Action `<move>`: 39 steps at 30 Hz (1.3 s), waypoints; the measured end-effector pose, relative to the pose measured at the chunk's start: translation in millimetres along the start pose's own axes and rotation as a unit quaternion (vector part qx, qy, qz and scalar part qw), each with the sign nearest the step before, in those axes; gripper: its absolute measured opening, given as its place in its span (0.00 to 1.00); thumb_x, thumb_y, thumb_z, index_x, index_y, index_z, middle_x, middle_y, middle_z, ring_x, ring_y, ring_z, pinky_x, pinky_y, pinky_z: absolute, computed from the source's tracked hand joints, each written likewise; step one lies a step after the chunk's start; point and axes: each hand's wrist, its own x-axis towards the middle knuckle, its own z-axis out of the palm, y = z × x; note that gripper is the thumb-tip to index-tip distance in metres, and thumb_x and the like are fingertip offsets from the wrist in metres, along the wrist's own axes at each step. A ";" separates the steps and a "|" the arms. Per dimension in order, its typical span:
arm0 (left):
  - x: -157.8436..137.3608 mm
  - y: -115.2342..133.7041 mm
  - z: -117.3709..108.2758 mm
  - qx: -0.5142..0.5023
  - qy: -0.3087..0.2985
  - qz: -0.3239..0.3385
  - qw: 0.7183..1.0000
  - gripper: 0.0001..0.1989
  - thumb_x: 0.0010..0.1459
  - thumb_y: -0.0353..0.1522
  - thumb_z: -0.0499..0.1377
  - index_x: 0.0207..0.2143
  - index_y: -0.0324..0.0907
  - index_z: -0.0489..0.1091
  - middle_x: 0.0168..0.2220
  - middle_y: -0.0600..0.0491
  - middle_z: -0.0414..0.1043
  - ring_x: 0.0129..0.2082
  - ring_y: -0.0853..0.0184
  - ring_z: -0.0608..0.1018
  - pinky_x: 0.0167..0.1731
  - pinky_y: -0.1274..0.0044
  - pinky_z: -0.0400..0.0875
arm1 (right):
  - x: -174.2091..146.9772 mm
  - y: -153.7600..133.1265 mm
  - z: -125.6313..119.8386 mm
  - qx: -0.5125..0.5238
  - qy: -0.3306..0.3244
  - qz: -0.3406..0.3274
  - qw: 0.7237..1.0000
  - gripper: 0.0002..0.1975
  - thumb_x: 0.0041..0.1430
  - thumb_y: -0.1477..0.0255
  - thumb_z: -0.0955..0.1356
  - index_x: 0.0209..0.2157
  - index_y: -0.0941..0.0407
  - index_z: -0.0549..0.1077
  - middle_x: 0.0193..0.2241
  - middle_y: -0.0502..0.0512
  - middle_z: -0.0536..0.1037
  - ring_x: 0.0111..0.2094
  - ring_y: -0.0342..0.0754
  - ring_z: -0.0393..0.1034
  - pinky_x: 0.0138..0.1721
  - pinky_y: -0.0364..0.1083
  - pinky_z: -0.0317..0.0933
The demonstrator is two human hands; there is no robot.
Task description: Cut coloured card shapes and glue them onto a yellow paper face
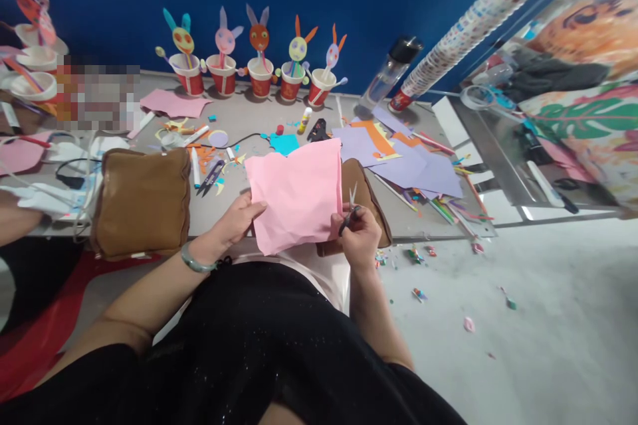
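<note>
A sheet of pink paper with uneven edges is held up in front of me over the table's front edge. My left hand pinches its left side, thumb on top. Scissors with dark handles are in my right hand, blades pointing up and slightly parted. That hand is also at the paper's lower right edge, where its fingertips touch it. Behind the paper, a brown cushion is partly hidden.
Another brown cushion lies left, beside thread snips. Purple paper and scraps spread to the right. Along the back wall stand several cups with paper rabbits, a bottle and a leaning cup stack. Someone's arm shows at far left.
</note>
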 end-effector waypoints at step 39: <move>0.9 135.9 -44.6 0.555 -0.161 0.108 0.809 0.13 0.53 0.42 0.64 0.28 0.42 0.79 0.20 0.57 0.66 0.21 0.72 0.65 0.24 0.78 0.54 | -44.6 -5.8 35.6 -0.010 -0.197 -0.201 0.960 0.11 0.50 0.82 0.69 0.27 0.51 0.67 0.32 0.51 0.75 0.33 0.49 0.73 0.32 0.48 0.69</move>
